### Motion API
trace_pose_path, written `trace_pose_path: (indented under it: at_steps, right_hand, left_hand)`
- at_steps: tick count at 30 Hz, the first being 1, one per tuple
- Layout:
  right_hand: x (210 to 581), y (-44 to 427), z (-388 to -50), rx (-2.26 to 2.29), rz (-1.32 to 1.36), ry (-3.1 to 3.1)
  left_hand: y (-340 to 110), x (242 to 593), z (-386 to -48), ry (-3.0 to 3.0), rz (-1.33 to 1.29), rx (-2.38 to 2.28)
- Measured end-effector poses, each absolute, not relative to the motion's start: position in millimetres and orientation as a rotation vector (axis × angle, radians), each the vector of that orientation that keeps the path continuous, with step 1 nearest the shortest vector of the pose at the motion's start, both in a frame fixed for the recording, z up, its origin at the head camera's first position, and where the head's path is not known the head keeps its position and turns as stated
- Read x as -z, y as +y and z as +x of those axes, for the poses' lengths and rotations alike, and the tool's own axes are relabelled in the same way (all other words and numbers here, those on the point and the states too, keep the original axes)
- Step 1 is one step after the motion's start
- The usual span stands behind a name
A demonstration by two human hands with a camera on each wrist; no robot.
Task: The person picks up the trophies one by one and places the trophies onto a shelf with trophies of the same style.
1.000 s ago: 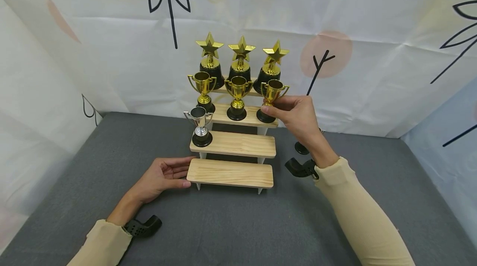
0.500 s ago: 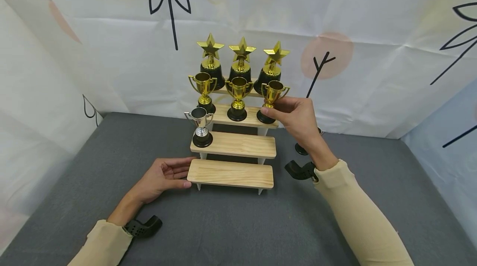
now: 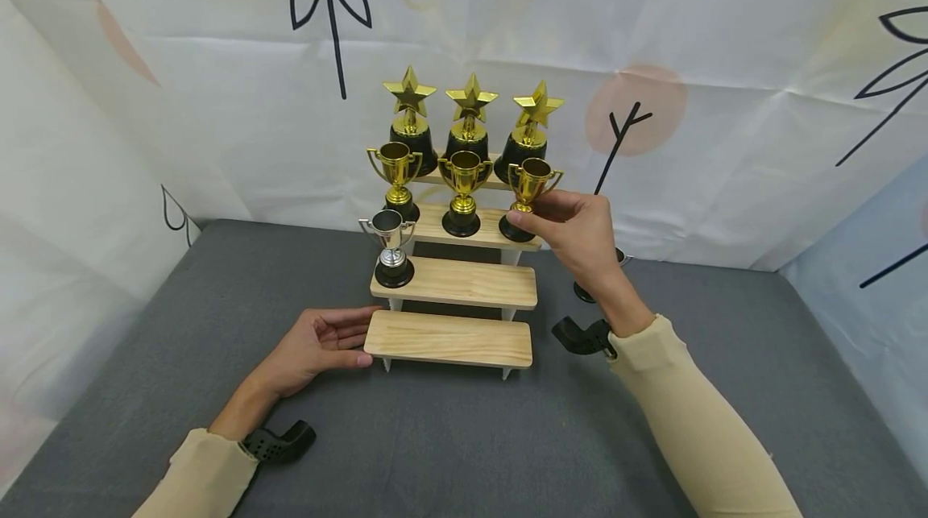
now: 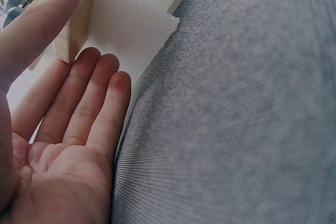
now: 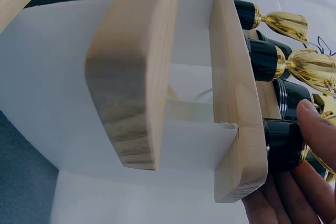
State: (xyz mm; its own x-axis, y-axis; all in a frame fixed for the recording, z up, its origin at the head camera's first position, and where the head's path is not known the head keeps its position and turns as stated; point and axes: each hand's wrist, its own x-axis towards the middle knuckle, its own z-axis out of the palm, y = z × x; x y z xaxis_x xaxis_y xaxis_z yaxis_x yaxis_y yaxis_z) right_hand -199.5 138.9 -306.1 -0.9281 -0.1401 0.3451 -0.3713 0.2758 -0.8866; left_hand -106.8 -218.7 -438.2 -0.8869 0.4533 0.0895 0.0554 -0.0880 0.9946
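Observation:
My right hand (image 3: 580, 232) pinches the rightmost gold cup trophy (image 3: 532, 176) low on its stem, between thumb and fingers. Its black base (image 5: 284, 144) stands on the second shelf from the top (image 3: 478, 239). My left hand (image 3: 308, 353) lies at the left end of the lowest shelf (image 3: 449, 338), fingers nearly straight and thumb at the front corner. In the left wrist view the fingertips are by the white side support (image 4: 128, 24). Two more gold cups, a middle one (image 3: 465, 170) and a left one (image 3: 395, 163), share the second shelf. A silver cup trophy (image 3: 391, 244) stands at the left of the third shelf (image 3: 464, 280).
Three gold star trophies, one at the middle (image 3: 471, 111), stand on the top shelf. Behind my right wrist, another trophy with a black base (image 3: 584, 292) stands partly hidden on the grey table (image 3: 464, 445). A printed white cloth (image 3: 725, 139) hangs behind.
Both hands keep their places, and the trophies stay where they were. My right forearm shifts very slightly left and down.

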Motion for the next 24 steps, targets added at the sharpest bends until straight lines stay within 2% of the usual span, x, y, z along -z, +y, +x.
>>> trace_pose_path:
  at_steps: [24]
  right_hand:
    - [310, 150, -193, -1.805, 0.469, -2.316]
  left_hand:
    - [-219, 438, -106, 1.905, 0.575, -2.062]
